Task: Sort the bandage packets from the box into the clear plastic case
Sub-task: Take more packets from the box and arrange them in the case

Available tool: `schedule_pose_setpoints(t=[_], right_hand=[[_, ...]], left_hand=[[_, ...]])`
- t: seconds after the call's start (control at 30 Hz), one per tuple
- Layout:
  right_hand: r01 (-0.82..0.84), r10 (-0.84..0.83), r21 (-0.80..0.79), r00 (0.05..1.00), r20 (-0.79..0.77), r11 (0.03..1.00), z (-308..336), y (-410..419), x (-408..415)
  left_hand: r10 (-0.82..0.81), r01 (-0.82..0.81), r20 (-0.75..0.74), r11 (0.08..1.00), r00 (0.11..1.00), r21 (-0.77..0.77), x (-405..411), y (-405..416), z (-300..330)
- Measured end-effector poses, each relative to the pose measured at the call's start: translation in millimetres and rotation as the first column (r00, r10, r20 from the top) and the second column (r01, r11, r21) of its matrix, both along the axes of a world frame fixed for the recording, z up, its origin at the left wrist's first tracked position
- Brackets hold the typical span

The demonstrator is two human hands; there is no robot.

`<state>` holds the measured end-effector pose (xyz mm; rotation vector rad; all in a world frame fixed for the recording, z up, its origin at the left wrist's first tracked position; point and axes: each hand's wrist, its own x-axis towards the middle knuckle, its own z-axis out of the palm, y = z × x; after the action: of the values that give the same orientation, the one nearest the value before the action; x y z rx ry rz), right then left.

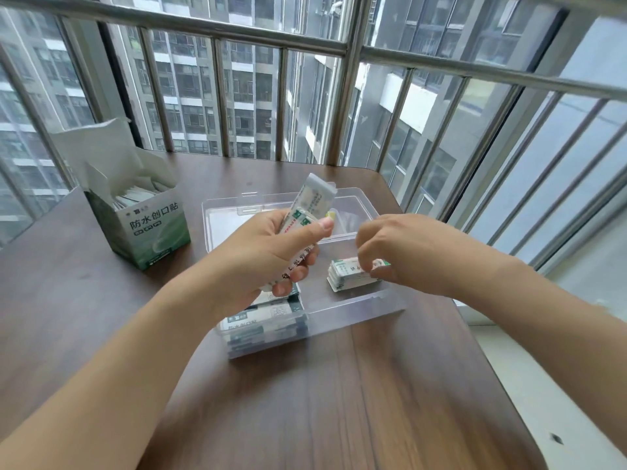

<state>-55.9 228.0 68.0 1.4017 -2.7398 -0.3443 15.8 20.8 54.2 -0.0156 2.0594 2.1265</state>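
Packets (307, 212), thin, light, likely slick and prone to fanning, sit bunched in left hand (271, 252) above case (356, 310), gripped mid-length; right hand (390, 252) pinches the stack (349, 276) in the case's right compartment; box (149, 225) on table (339, 401).

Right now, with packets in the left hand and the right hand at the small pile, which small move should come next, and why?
Probably the right hand lets go of the small stack in the clear case and takes another packet from the bundle that the left hand grips, since that bundle is unsorted.
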Motion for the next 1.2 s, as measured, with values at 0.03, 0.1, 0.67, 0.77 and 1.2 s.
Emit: schedule_pose_setpoints(t=[0.03, 0.1, 0.67, 0.77, 1.2], right_hand=[[0.014, -0.014, -0.019, 1.0, 0.011, 1.0, -0.1, 0.4, -0.1], [0.041, -0.038, -0.044, 0.998, 0.05, 0.998, 0.7, -0.1, -0.1], [0.275, 0.027, -0.766, 0.934, 0.356, 0.582, 33.9, -25.4, 32.0], [0.297, -0.065, -0.735, 0.943, 0.327, 0.61, 20.8, -56.8, 49.0], [0.717, 0.179, -0.678, 0.655, 0.734, 0.159, -5.2, -62.5, 31.0]], left_hand=[[0.0, 0.0, 0.001, 1.0, 1.0, 0.004, 0.1, -0.3, -0.2], [0.003, -0.003, 0.004, 1.0, 1.0, 0.009, 0.0, -1.0, 0.0], [0.146, -0.179, 0.118, 0.916, 0.982, 0.36, -5.0, -7.2, 4.1], [0.201, -0.226, 0.105, 0.901, 0.974, 0.371, -5.1, -3.7, 5.3], [0.207, -0.18, -0.074, 0.946, 0.976, 0.269, -7.8, -7.3, -5.6]])
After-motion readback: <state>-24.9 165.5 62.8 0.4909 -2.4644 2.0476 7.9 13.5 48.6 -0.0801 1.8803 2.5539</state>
